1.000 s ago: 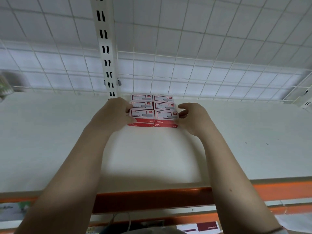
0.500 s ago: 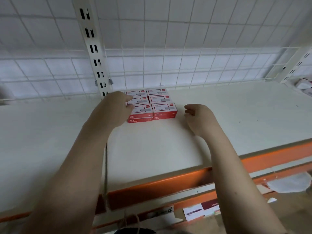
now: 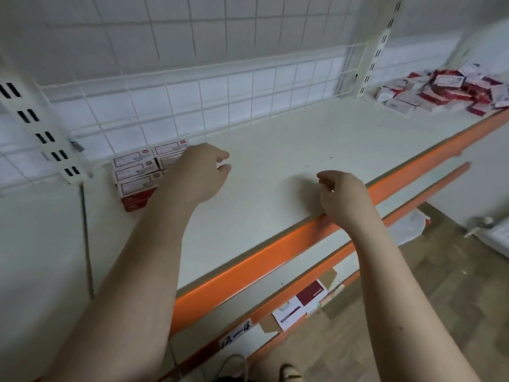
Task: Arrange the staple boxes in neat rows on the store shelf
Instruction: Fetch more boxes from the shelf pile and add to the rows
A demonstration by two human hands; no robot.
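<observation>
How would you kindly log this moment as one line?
left hand: empty, over arranged staple boxes | right hand: empty, above shelf | loose pile: far right

A white wire grid panel (image 3: 220, 86) is mounted along the back, fixed between two white slotted uprights (image 3: 41, 133), one at the left and one at the right (image 3: 377, 51). An orange front rail (image 3: 275, 252) is fitted below the top board, and a second orange rail (image 3: 297, 296) lies lower down, where a handwritten label (image 3: 237, 330) and a white-and-maroon card (image 3: 300, 301) are attached. A wood-pattern floor (image 3: 440, 285) is seen at the lower right.
</observation>
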